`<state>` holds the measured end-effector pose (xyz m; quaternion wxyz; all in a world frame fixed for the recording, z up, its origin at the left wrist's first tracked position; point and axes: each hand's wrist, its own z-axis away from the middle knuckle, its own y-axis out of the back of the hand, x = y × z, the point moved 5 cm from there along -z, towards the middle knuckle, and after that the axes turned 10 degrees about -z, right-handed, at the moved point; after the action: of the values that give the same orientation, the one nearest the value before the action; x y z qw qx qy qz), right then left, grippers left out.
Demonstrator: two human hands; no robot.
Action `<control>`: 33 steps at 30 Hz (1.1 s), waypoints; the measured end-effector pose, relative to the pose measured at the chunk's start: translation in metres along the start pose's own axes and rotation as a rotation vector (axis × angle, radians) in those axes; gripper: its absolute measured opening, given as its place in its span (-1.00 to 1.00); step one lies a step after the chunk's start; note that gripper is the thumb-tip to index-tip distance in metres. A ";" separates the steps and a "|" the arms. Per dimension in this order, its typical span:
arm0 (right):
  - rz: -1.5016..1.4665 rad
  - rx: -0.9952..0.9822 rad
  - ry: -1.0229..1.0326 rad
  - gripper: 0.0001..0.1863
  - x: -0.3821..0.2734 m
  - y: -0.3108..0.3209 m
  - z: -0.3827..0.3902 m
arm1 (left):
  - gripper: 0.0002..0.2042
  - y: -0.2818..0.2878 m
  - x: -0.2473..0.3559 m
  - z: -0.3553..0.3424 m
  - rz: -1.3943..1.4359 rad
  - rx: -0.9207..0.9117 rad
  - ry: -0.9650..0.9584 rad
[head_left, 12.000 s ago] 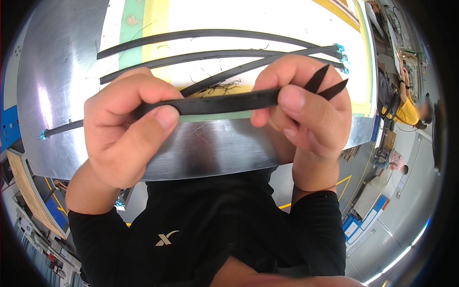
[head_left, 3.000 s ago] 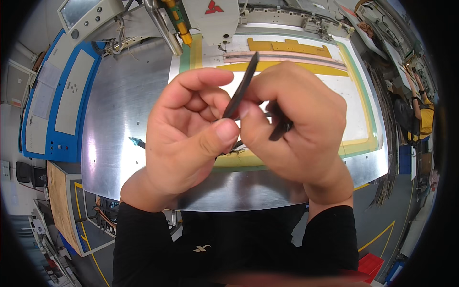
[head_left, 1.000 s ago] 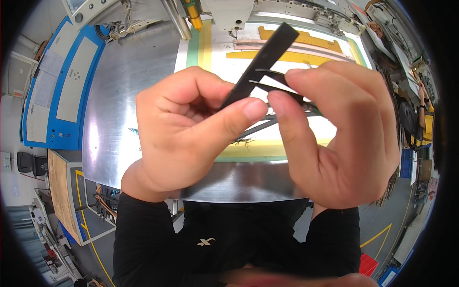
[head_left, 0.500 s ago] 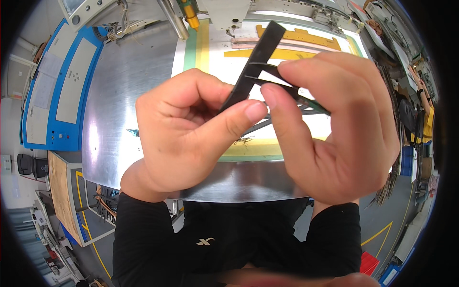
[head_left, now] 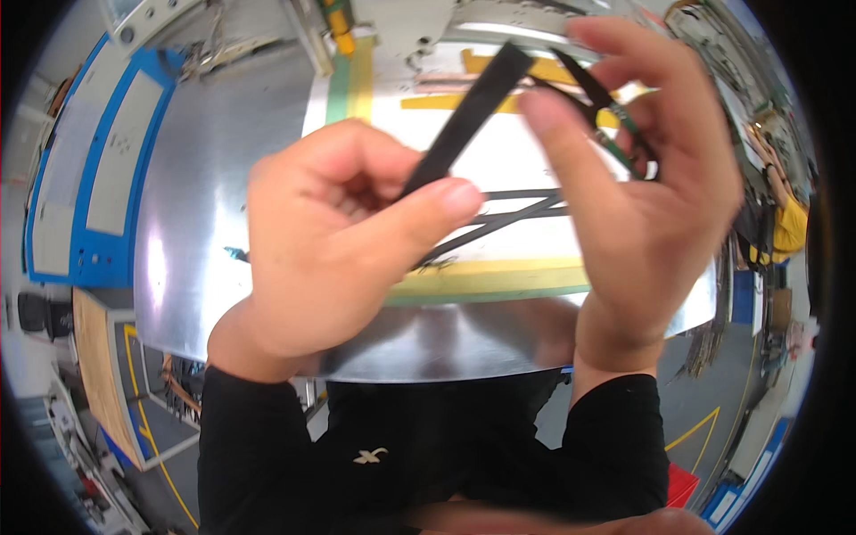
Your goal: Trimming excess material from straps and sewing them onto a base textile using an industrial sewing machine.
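My left hand (head_left: 330, 236) grips the lower end of a flat black strip (head_left: 473, 105) between thumb and fingers. Its free end slants up and to the right. In my right hand (head_left: 646, 209) is a pair of thread snips (head_left: 596, 107) with dark blades and green on the handles. The blades stand apart, close to the right of the strip's upper end and not around it. Some of the handles are hidden by my fingers. Below the hands, several thin black strips (head_left: 513, 221) lie crossed on a white work surface (head_left: 481, 169).
Yellow templates (head_left: 437, 103) lie on the far part of the white surface, which is edged by yellow and green bands (head_left: 490, 279). A shiny metal tabletop (head_left: 209, 169) surrounds it. Machine parts (head_left: 392, 27) hang at the back. A blue and white cabinet (head_left: 98, 232) stands left.
The snips have moved up and right, away from the strip that was between their blades. My right hand has lifted with them. My left hand still holds the strip.
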<state>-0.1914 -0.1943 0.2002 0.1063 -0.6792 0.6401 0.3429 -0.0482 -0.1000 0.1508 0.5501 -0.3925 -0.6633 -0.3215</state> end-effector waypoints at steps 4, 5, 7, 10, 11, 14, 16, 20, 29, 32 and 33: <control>0.125 -0.232 0.132 -0.70 0.026 -0.008 -0.003 | -0.81 0.023 -0.023 -0.003 0.016 0.050 -0.033; 0.180 -0.303 0.104 -0.73 0.035 -0.010 -0.001 | -0.82 0.021 -0.028 -0.006 0.002 0.043 -0.035; 0.027 -0.439 0.152 -0.89 0.037 -0.013 0.003 | -0.81 0.020 -0.030 -0.005 -0.031 0.075 -0.046; 0.068 -0.510 0.202 -0.90 0.029 -0.008 0.000 | -0.81 0.019 -0.033 -0.007 -0.030 0.091 -0.100; 0.156 -0.603 0.161 -0.87 0.028 -0.008 -0.002 | -0.81 0.019 -0.035 -0.010 -0.038 0.105 -0.108; 0.221 -0.650 0.123 -0.75 0.025 -0.013 -0.006 | -0.80 0.030 -0.026 -0.006 -0.029 0.139 -0.135; 0.187 -0.551 0.100 -0.74 0.037 -0.015 -0.002 | -0.80 0.031 -0.026 -0.008 -0.003 0.131 -0.158; -0.027 -0.346 0.301 -0.79 0.044 -0.024 0.007 | -0.80 0.031 -0.024 -0.001 0.022 0.171 -0.170; -0.431 -0.406 0.052 -0.72 0.038 -0.019 0.003 | -0.83 0.011 -0.039 -0.006 -0.006 -0.053 -0.125; -0.522 -0.290 0.037 -0.74 0.032 -0.021 -0.002 | -0.86 0.015 -0.041 -0.008 -0.002 -0.061 -0.150; -0.564 -0.261 0.024 -0.76 0.036 -0.018 -0.006 | -0.86 0.007 -0.042 -0.010 0.002 -0.070 -0.146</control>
<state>-0.1745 -0.2236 0.1783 0.1015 -0.8419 0.3783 0.3713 -0.0332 -0.1123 0.1115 0.4866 -0.4346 -0.6895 -0.3146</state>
